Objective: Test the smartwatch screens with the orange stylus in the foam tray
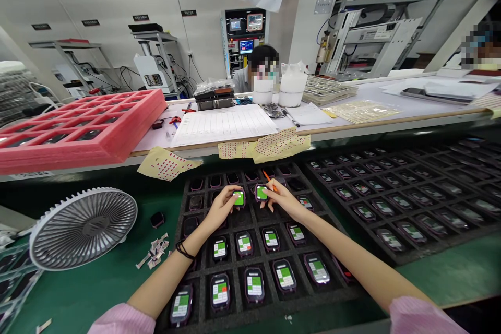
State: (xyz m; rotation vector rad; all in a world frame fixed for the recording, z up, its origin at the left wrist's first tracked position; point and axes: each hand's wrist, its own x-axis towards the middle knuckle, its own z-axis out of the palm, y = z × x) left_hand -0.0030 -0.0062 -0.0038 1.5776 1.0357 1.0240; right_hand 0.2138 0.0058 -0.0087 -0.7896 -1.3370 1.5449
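Nearest the camera, two forearms in pink sleeves extend over a black foam tray (203, 276) divided into square pockets. Its near rows hold small dark oblong devices (254, 285), one per pocket, each lying flat with a lit screen of green and white blocks.

Further along the same tray, the left hand (221, 207) is closed on a green-screened device (238, 198), with thumb and fingertips pinching its edges. Whether the unit rests in its pocket or is lifted clear cannot be determined. Just beside it, the right hand (282, 201) pinches a thin orange stick (269, 179) between the fingers, and its fingertips touch a second green-screened device (261, 193) at the adjoining pocket.

Left of the tray, a green mat (97, 282) carries a scatter of small white tabs (154, 251) and a round white slatted fan (83, 227). To the right, a second black pocketed tray (395, 258) holds further devices.

Beyond, a raised white bench (376, 115) carries a pink foam grid tray (97, 125) and a printed white sheet (223, 125). A seated person (239, 81) is behind it.
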